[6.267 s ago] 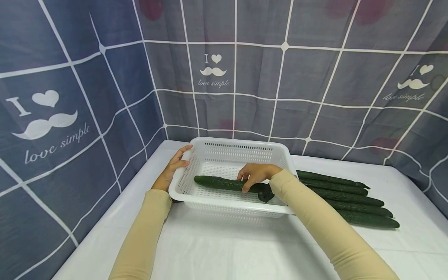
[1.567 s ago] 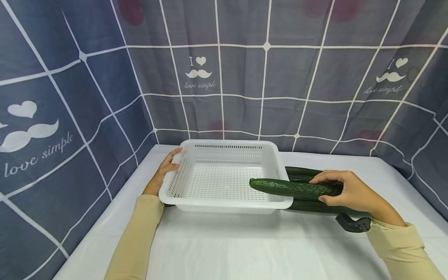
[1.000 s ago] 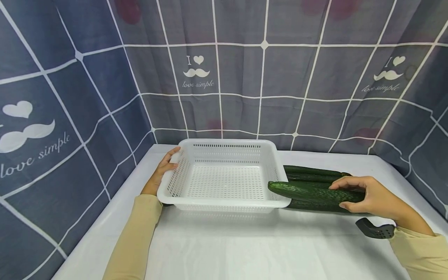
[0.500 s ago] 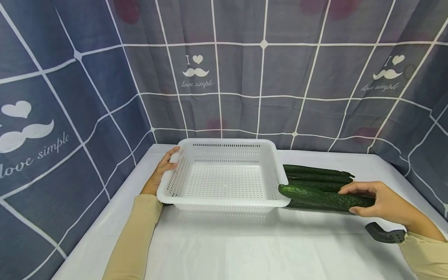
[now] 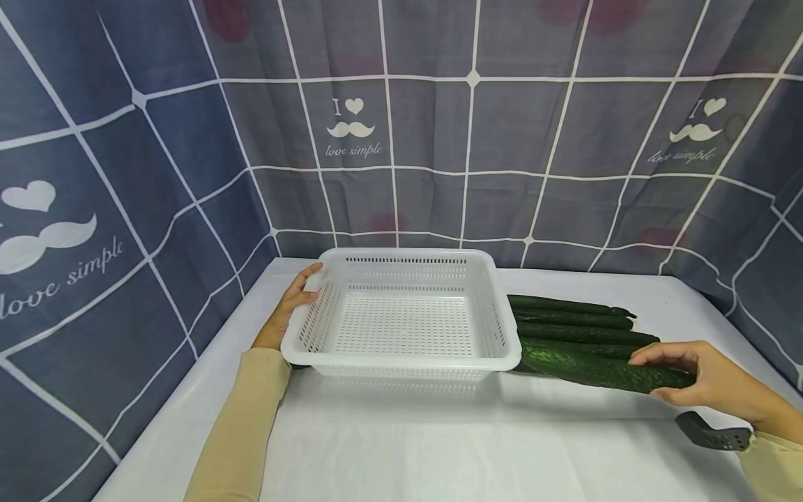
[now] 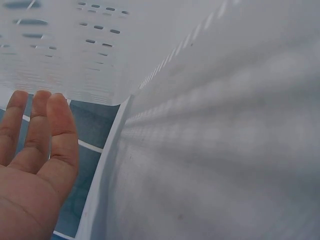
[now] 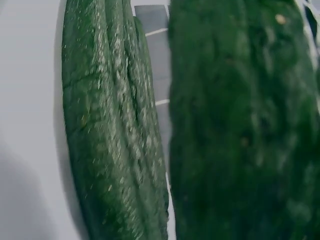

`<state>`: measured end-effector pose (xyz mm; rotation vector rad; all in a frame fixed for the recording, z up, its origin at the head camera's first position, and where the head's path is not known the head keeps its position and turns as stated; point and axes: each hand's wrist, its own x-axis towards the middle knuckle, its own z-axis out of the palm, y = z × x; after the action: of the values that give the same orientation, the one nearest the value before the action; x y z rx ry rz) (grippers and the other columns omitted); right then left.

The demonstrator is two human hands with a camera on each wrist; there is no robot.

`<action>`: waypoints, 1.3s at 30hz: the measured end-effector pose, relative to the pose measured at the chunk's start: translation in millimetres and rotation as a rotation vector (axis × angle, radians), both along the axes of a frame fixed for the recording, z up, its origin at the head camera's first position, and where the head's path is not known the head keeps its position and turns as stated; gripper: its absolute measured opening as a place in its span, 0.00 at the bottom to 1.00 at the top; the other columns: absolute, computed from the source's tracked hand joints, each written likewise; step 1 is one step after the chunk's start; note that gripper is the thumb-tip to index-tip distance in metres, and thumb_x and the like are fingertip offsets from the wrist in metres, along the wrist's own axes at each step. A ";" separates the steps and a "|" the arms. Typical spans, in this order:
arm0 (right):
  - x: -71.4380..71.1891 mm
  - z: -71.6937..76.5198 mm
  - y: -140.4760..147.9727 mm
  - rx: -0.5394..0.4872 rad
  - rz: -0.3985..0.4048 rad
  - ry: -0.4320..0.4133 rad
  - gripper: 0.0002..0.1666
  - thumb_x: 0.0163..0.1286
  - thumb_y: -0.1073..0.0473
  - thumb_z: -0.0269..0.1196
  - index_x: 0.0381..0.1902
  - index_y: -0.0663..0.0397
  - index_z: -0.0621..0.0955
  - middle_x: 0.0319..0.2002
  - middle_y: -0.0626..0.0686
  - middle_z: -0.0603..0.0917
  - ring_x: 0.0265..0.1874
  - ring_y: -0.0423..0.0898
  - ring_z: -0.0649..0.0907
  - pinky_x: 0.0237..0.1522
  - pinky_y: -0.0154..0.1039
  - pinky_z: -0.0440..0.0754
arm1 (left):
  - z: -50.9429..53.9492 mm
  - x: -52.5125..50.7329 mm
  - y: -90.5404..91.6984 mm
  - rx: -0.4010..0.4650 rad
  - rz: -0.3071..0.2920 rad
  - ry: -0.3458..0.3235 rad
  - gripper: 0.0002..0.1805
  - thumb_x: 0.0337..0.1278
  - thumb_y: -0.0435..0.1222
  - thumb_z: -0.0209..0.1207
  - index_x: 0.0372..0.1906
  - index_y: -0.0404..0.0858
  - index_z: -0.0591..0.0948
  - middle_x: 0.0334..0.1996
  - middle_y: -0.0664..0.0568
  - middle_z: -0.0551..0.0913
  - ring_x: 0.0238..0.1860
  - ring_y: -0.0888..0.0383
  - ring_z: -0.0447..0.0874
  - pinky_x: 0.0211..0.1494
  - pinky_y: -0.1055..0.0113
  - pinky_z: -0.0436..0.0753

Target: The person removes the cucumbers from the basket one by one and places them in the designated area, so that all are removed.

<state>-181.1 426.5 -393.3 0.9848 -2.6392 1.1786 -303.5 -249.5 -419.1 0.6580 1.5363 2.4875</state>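
Note:
In the head view my right hand (image 5: 709, 383) holds the right end of a dark green cucumber (image 5: 590, 367), thumb on the near side and fingers on the far side. This cucumber lies at the front of a row of several cucumbers (image 5: 583, 332), its left end against the basket. My left hand (image 5: 288, 307) touches the left rim of a white perforated plastic basket (image 5: 408, 364), in which nothing lies. In the left wrist view its fingers (image 6: 62, 135) extend beside the basket wall (image 6: 100, 55). Cucumber skin (image 7: 235, 125) fills much of the right wrist view; no hand shows there.
The basket and cucumbers rest on a white-covered table (image 5: 408, 439). A grey checked curtain (image 5: 433, 132) stands behind, with a blue one (image 5: 125, 209) along the left. A black device (image 5: 712, 432) sits at my right wrist.
Earlier my right hand held a cucumber inside the basket. It has since carried it right and lowered it beside the others, moving right and toward me. My left hand stays at the basket.

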 end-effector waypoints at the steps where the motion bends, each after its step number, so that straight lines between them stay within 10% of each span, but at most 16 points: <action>1: -0.2 -1.5 2.0 0.002 0.010 -0.011 0.34 0.53 0.84 0.72 0.55 0.52 0.88 0.54 0.32 0.87 0.51 0.29 0.85 0.43 0.24 0.80 | -0.2 0.2 -0.2 0.001 0.000 0.001 0.32 0.72 0.23 0.42 0.74 0.51 0.69 0.64 0.49 0.76 0.53 0.58 0.86 0.50 0.68 0.87; 13: -14.8 -22.4 -3.9 0.039 0.096 0.042 0.36 0.48 0.82 0.77 0.53 0.48 0.89 0.52 0.32 0.88 0.50 0.29 0.84 0.45 0.22 0.78 | 0.5 1.0 -1.3 0.001 0.017 -0.025 0.32 0.71 0.23 0.43 0.74 0.52 0.69 0.65 0.49 0.76 0.54 0.57 0.85 0.51 0.67 0.87; 27: -16.1 -30.3 -25.4 0.161 -0.061 0.076 0.28 0.47 0.72 0.84 0.45 0.46 0.91 0.45 0.30 0.87 0.44 0.26 0.83 0.38 0.27 0.80 | 1.3 4.4 -3.1 0.017 0.006 -0.034 0.32 0.72 0.22 0.42 0.74 0.51 0.69 0.66 0.48 0.75 0.55 0.57 0.85 0.52 0.66 0.87; 39: -13.5 -31.1 -38.3 0.253 -0.095 0.288 0.30 0.30 0.63 0.90 0.36 0.43 0.91 0.38 0.31 0.79 0.38 0.27 0.75 0.32 0.30 0.71 | 1.9 5.0 -3.0 -0.022 0.031 -0.024 0.33 0.70 0.23 0.42 0.73 0.52 0.70 0.65 0.49 0.76 0.54 0.58 0.84 0.51 0.67 0.86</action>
<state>-194.6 388.1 -424.4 0.9677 -2.6049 0.6383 -298.6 -252.6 -417.2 0.6037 1.5752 2.4870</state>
